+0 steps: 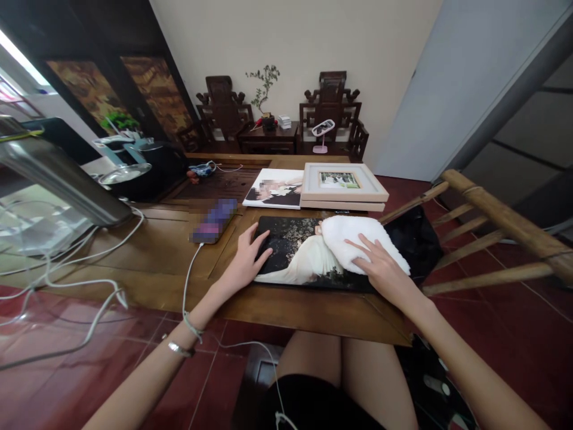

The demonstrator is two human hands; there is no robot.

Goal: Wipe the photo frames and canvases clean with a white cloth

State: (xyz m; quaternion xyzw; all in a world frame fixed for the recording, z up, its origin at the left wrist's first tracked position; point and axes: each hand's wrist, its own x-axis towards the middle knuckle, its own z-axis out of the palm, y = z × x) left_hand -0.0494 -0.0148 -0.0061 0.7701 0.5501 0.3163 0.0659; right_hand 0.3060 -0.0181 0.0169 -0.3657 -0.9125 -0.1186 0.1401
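Note:
A large dark photo panel (286,245) showing a long white dress lies flat near the front edge of the wooden table. My left hand (245,260) rests at its left edge, fingers spread, the tips on the surface. Over the right part of the panel lies a fluffy white cloth (347,239), which hides that side of the picture. My right hand (378,266) lies on top of the cloth with its fingers stretched out and apart.
Behind the panel are a white-edged photo print (273,190) and stacked picture frames (344,182). A phone (215,221) on a white cable lies left. Further left stand a steel flask (67,173) and tangled cables. A bamboo chair (496,233) stands right.

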